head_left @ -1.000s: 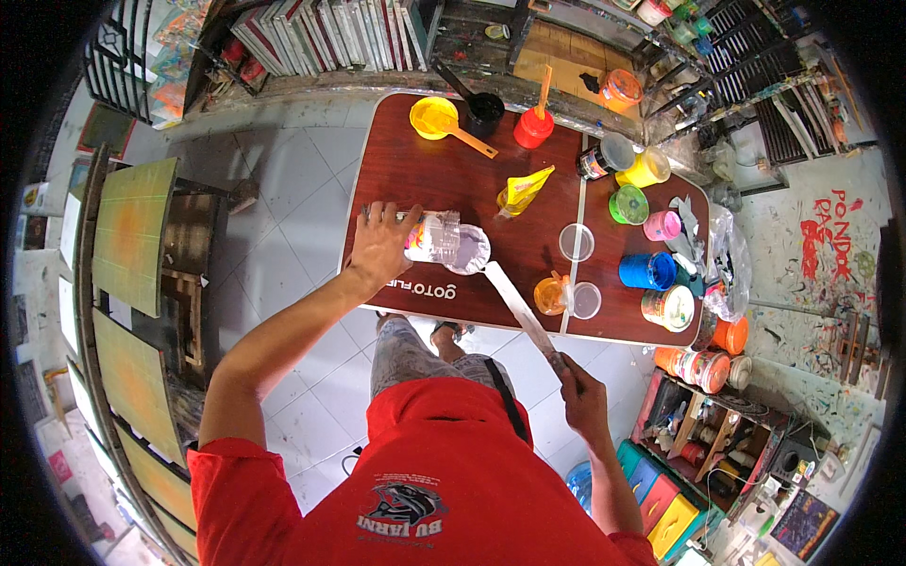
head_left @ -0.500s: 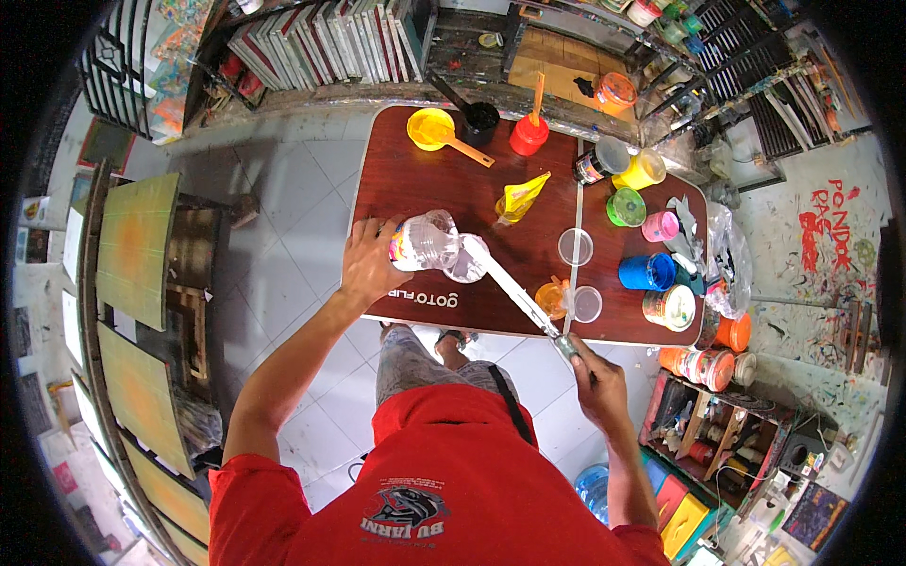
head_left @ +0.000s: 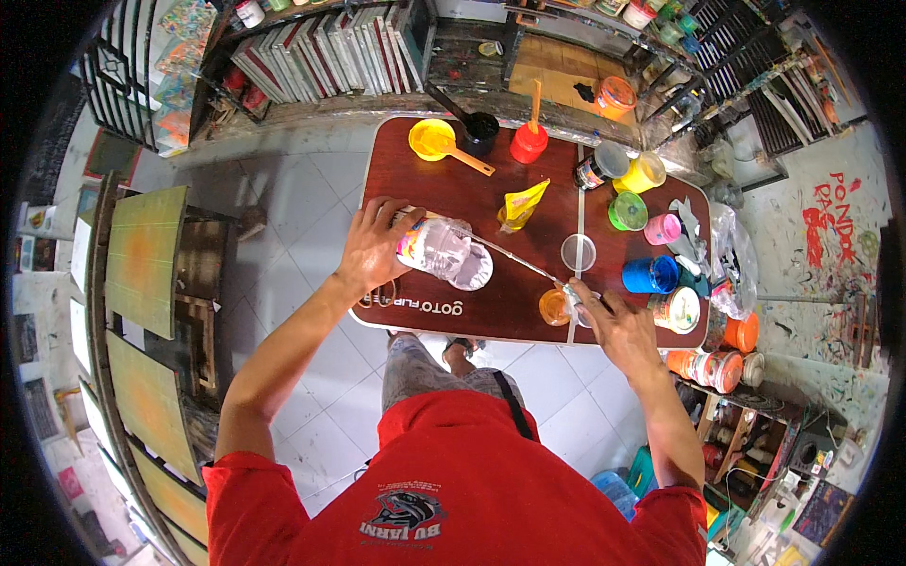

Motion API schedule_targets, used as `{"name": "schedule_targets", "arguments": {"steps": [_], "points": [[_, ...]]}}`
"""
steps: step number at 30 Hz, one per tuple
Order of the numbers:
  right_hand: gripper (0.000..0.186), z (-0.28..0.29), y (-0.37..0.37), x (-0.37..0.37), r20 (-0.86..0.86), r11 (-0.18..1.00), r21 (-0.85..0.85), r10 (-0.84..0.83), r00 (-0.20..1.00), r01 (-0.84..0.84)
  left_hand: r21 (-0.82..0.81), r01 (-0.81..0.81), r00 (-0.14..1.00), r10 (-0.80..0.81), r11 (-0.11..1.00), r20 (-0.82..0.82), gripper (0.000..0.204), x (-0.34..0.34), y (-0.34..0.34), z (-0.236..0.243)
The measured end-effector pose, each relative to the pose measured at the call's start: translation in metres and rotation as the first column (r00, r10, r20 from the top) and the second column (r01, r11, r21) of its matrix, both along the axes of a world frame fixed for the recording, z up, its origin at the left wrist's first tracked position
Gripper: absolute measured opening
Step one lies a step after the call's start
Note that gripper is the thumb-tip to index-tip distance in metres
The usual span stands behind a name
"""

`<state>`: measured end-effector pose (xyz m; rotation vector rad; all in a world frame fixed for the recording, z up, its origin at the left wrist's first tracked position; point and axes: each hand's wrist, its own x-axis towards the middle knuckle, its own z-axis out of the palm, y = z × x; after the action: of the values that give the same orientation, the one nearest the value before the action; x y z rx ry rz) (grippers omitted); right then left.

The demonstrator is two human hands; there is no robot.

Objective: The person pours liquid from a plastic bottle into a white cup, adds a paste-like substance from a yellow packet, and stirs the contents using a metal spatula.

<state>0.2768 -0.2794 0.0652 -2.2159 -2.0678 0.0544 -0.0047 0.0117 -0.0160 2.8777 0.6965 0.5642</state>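
My left hand [head_left: 376,247] is closed around a clear plastic jar with a printed label [head_left: 422,242], tilted sideways over a small container of pale lilac-white paint [head_left: 471,272] on the brown folding table [head_left: 415,179]. My right hand [head_left: 609,311] grips a long, thin palette knife or scraper [head_left: 519,257], whose far end reaches into the tilted jar. Below the tool sit an orange cup [head_left: 552,307] and, higher, a clear empty lid or cup [head_left: 578,253]. A yellow pouch [head_left: 521,206] lies beyond the jar.
Yellow [head_left: 431,140], black [head_left: 481,133] and red pots [head_left: 528,143] with sticks stand at the back; several colored paint tubs [head_left: 648,274] line the right side. A rack of boards [head_left: 142,264] is on the left, shelves of screens [head_left: 321,57] behind, stacked tubs [head_left: 703,368] lower right.
The tool has swung from pointing at the paint container to a flatter angle into the jar, with my right hand moving right and up. My left hand and jar have shifted and tilted slightly.
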Motion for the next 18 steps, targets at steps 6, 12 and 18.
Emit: {"name": "schedule_targets", "arguments": {"steps": [6, 12, 18], "points": [[0.046, 0.011, -0.002, -0.009, -0.142, 0.987, -0.111, -0.132, 0.981, 0.116, 0.033, 0.125, 0.981, -0.129, 0.992, 0.142, 0.060, -0.004, 0.009, 0.011], [0.035, 0.022, -0.007, -0.009, -0.449, 0.951, -0.257, -0.276, 0.850, 0.174, 0.066, 0.167, 0.950, -0.179, 0.984, 0.257, 0.056, 0.003, 0.004, 0.017], [0.036, 0.014, -0.015, -0.002, -0.669, 0.819, -0.565, -0.525, 0.526, 0.097, 0.112, 0.126, 0.923, -0.158, 0.986, 0.352, 0.055, 0.015, 0.000, 0.019]]}}
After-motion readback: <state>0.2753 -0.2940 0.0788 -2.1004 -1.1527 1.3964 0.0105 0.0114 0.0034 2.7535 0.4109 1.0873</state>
